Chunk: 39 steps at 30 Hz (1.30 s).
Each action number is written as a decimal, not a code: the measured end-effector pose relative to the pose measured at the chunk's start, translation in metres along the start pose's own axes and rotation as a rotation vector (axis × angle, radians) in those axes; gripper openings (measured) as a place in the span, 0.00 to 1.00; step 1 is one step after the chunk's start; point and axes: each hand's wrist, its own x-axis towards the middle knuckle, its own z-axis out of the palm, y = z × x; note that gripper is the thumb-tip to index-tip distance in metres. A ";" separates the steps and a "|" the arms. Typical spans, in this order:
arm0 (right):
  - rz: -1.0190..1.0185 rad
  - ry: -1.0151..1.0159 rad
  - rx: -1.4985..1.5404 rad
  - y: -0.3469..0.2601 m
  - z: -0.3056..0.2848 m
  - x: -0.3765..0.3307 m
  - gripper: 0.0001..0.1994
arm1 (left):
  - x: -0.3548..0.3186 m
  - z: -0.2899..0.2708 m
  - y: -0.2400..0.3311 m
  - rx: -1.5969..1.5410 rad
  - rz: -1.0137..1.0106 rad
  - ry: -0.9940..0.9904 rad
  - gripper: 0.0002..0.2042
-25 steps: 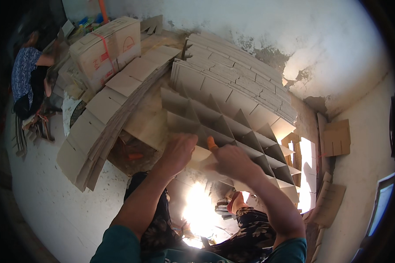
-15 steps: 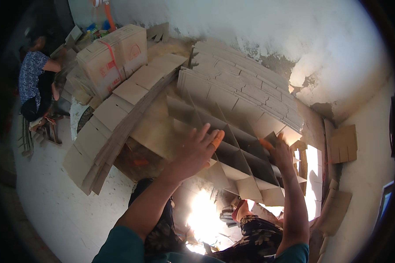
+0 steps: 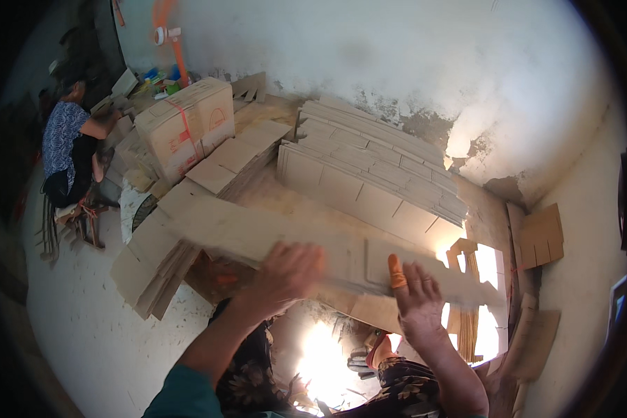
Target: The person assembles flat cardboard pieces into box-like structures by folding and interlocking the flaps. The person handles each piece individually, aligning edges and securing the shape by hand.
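A cardboard divider lies folded into a long flat strip across the space before me, slanting from far left to near right. My left hand is on the strip's near edge at its middle; motion smears its fingers. Farther right, my right hand lies on the strip with fingers stretched out and the thumb apart. An orange cover wraps a digit of this hand. Part of the strip is blurred, and its underside is hidden.
Behind the strip stands a stack of slotted cardboard sheets; another stack is at left. A strapped carton stands beyond it. At far left a person sits. Cardboard pieces lean at right. Bright sunlight hits the floor.
The divider, standing open as a grid half a second ago, is now folded flat into a long strip. My right hand has come left and nearer; my left hand has moved down slightly.
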 end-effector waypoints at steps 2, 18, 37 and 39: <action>-0.095 0.157 -0.228 0.014 -0.012 0.001 0.30 | -0.014 -0.021 -0.018 0.132 -0.116 0.083 0.24; 1.188 -0.448 0.069 0.160 0.093 -0.245 0.49 | -0.084 0.043 -0.137 0.161 -0.543 -0.009 0.30; 0.675 0.327 -0.020 0.143 -0.033 -0.171 0.29 | 0.235 0.242 0.056 -0.243 -0.001 -0.056 0.29; 0.706 0.373 0.175 0.130 -0.032 -0.143 0.34 | 0.235 0.262 0.050 -0.174 0.036 0.024 0.21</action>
